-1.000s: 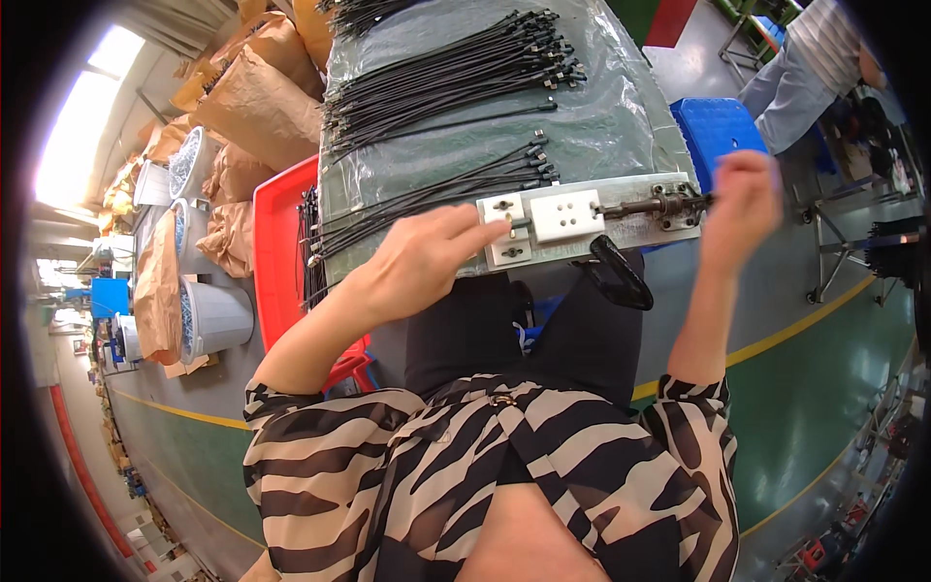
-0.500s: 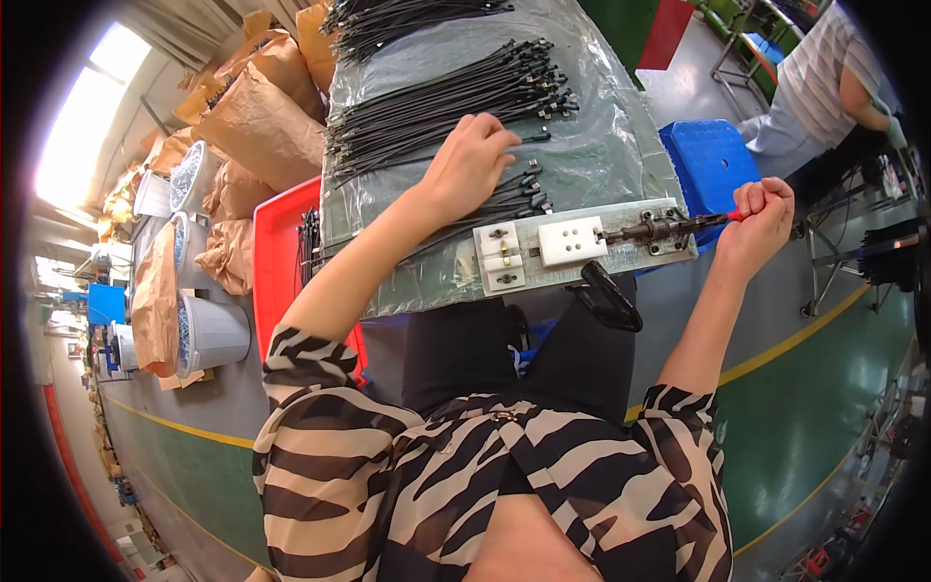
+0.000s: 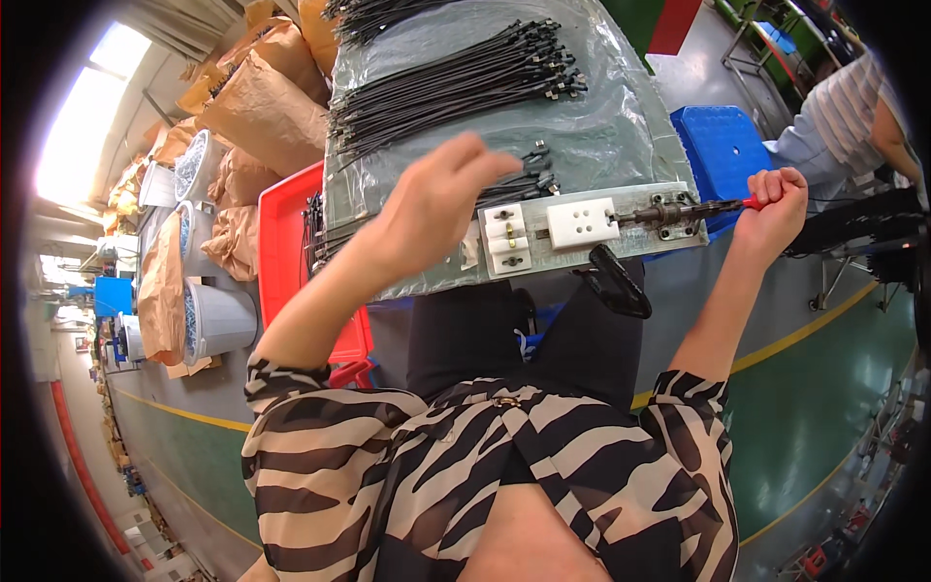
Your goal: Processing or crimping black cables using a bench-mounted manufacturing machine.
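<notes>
My right hand (image 3: pixel 774 210) is closed around the red handle (image 3: pixel 751 203) of a push-type toggle clamp (image 3: pixel 669 211). The clamp is fixed to a metal base plate (image 3: pixel 562 259) along the near edge of the table. Its rod meets a white block (image 3: pixel 584 223) with several holes; a slotted white block (image 3: pixel 505 239) stands just left of it, apart. My left hand (image 3: pixel 432 199) hovers over the table left of these blocks, smeared by motion, so whether its fingers hold anything cannot be made out. Under and beyond it lie a few black cables (image 3: pixel 543 184) with metal connectors.
Beyond my left hand, a large bundle of black cables (image 3: pixel 456 87) lies on the plastic-covered table (image 3: pixel 621 126). A red bin (image 3: pixel 286 238) stands at the left, near paper sacks and grey buckets (image 3: pixel 221 320). A blue stool (image 3: pixel 720 145) and another person (image 3: pixel 839 121) are at the right.
My left hand has come back from the edge of the large cable bundle toward me and slightly left. My right hand stays on the red handle. The whole view has shifted slightly.
</notes>
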`<state>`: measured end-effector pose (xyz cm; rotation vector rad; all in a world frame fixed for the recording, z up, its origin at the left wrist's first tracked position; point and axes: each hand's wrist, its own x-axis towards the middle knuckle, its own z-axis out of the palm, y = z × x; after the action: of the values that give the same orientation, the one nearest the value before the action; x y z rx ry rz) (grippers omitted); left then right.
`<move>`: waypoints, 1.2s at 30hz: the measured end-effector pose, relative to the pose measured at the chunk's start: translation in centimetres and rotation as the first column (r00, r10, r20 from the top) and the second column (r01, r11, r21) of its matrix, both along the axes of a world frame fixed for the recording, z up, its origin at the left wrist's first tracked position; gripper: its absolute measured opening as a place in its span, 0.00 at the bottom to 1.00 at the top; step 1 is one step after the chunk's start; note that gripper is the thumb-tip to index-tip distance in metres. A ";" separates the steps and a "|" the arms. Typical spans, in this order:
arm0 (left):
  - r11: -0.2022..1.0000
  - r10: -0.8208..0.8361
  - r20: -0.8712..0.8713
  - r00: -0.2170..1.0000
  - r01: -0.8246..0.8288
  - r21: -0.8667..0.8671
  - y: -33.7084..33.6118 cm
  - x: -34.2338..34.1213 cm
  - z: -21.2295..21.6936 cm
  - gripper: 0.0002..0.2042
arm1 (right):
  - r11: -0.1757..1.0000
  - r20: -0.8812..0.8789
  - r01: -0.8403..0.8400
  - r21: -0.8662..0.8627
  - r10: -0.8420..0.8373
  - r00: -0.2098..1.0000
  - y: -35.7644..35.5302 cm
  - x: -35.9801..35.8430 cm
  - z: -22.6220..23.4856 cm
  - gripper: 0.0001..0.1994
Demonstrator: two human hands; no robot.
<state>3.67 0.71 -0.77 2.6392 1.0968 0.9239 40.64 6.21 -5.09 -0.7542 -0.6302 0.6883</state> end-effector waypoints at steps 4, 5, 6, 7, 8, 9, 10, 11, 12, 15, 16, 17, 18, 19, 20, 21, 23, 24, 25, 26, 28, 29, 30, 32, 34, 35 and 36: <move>0.985 -0.010 0.031 0.999 0.015 -0.171 -3.7 -1.1 -2.6 0.23 | 0.999 -0.167 0.017 -0.030 -0.022 0.986 0.7 1.8 -2.2 0.07; 0.980 0.001 0.003 1.000 0.000 -0.198 -4.2 -1.4 -3.2 0.24 | 0.999 -0.212 0.030 -0.042 -0.039 0.976 0.8 1.7 -2.4 0.06; 0.980 0.005 0.004 1.000 -0.004 -0.201 -4.4 -1.6 -3.7 0.24 | 0.999 -0.212 0.026 -0.044 -0.035 0.977 0.7 1.4 -2.5 0.06; 0.980 0.007 -0.003 1.000 -0.007 -0.200 -4.5 -1.8 -4.2 0.24 | 0.999 -0.203 0.019 -0.042 -0.027 0.979 0.7 1.1 -2.5 0.06; 0.980 0.008 -0.009 1.000 -0.010 -0.199 -4.7 -1.9 -4.5 0.24 | 0.999 -0.194 0.013 -0.039 -0.020 0.981 0.6 0.8 -2.4 0.06; 0.980 0.009 -0.015 1.000 -0.011 -0.198 -4.8 -2.0 -4.8 0.24 | 0.999 -0.184 0.007 -0.037 -0.014 0.983 0.4 0.6 -2.2 0.06; 0.980 0.009 -0.012 1.000 -0.012 -0.199 -5.0 -2.0 -4.9 0.24 | 0.999 -0.181 0.006 -0.038 -0.013 0.983 0.2 0.3 -2.1 0.06; 0.978 0.011 -0.004 1.000 -0.011 -0.209 -5.1 -2.1 -4.9 0.24 | 1.000 -0.159 0.007 -0.028 -0.011 0.987 0.0 0.0 -1.8 0.06; 0.976 0.010 0.003 1.000 -0.009 -0.218 -5.2 -2.2 -5.0 0.24 | 1.000 -0.137 0.009 -0.018 -0.011 0.991 -0.3 -0.5 -1.5 0.07; 0.970 -0.005 0.021 1.000 0.010 -0.244 -5.0 -2.4 -5.2 0.25 | 0.999 0.001 0.051 0.002 -0.051 0.999 -1.5 -2.6 -0.2 0.07; 0.969 -0.004 0.006 1.000 0.005 -0.247 -5.2 -2.6 -5.2 0.25 | 0.997 0.105 0.072 0.014 -0.073 0.992 -1.7 -4.0 0.1 0.07; 0.968 -0.003 -0.009 1.000 0.001 -0.251 -5.4 -2.7 -5.2 0.25 | 0.995 0.207 0.091 0.029 -0.095 0.974 -1.8 -5.0 0.1 0.07; 0.968 -0.013 -0.016 1.000 0.009 -0.253 -5.3 -2.8 -5.3 0.25 | 0.994 0.217 0.085 0.067 -0.097 0.971 -2.0 -5.4 -0.1 0.08; 0.968 -0.014 -0.014 1.000 0.010 -0.252 -5.2 -2.8 -5.3 0.25 | 0.994 0.219 0.086 0.067 -0.099 0.971 -2.1 -5.4 0.0 0.08; 0.967 -0.035 -0.011 0.999 0.032 -0.252 -5.1 -2.9 -5.4 0.26 | 0.995 0.222 0.076 0.067 -0.089 0.971 -2.3 -5.4 0.0 0.08; 0.966 -0.057 -0.007 0.998 0.054 -0.252 -4.9 -3.0 -5.5 0.26 | 0.996 0.226 0.066 0.067 -0.080 0.971 -2.5 -5.4 0.0 0.08; 0.969 -0.102 -0.015 0.995 0.096 -0.227 -4.5 -3.4 -6.1 0.27 | 0.997 0.228 0.041 0.071 -0.057 0.972 -2.6 -5.2 -0.1 0.08; 0.969 -0.102 -0.014 0.995 0.097 -0.227 -4.4 -3.7 -6.3 0.27 | 0.997 0.229 0.042 0.071 -0.057 0.972 -2.6 -5.2 -0.2 0.08; 0.973 -0.123 -0.024 0.992 0.115 -0.201 -4.3 -3.9 -6.5 0.28 | 0.997 0.221 0.037 0.068 -0.052 0.974 -2.6 -5.2 -0.3 0.08; 0.975 -0.142 -0.035 0.989 0.134 -0.175 -4.2 -4.1 -6.7 0.28 | 0.997 0.213 0.033 0.066 -0.046 0.976 -2.6 -5.2 -0.4 0.08; 0.981 -0.171 -0.081 0.982 0.162 -0.110 -4.1 -4.3 -6.8 0.30 | 0.998 0.204 0.028 0.063 -0.040 0.978 -2.6 -5.6 -0.5 0.07; 0.981 -0.170 -0.081 0.982 0.161 -0.111 -4.2 -4.3 -6.9 0.30 | 0.998 0.239 0.047 0.049 -0.057 0.969 -2.8 -6.0 -0.5 0.07; 0.982 -0.159 -0.097 0.982 0.147 -0.122 -4.3 -4.2 -6.8 0.30 | 0.997 0.274 0.068 0.036 -0.075 0.959 -3.0 -6.6 -0.5 0.07; 0.983 -0.137 -0.130 0.982 0.119 -0.143 -4.6 -4.1 -6.7 0.30 | 0.994 0.472 0.105 0.023 -0.103 0.875 -3.7 -7.7 -0.9 0.07; 0.983 -0.136 -0.135 0.981 0.117 -0.140 -4.6 -3.8 -6.1 0.30 | 0.986 0.614 0.151 0.074 -0.164 0.772 -3.9 -8.7 -1.5 0.07; 0.984 -0.133 -0.142 0.981 0.113 -0.138 -4.6 -3.7 -5.8 0.30 | 0.974 0.734 0.186 0.131 -0.221 0.642 -4.0 -9.1 -1.8 0.07; 0.986 -0.121 -0.153 0.981 0.101 -0.133 -4.7 -3.7 -5.5 0.31 | 0.954 0.866 0.154 0.259 -0.299 0.400 -4.0 -9.8 -2.3 0.06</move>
<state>-0.07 -3.99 -6.31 2.6771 0.9914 0.6094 30.88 2.23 -7.44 -1.0469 -1.5284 -0.1176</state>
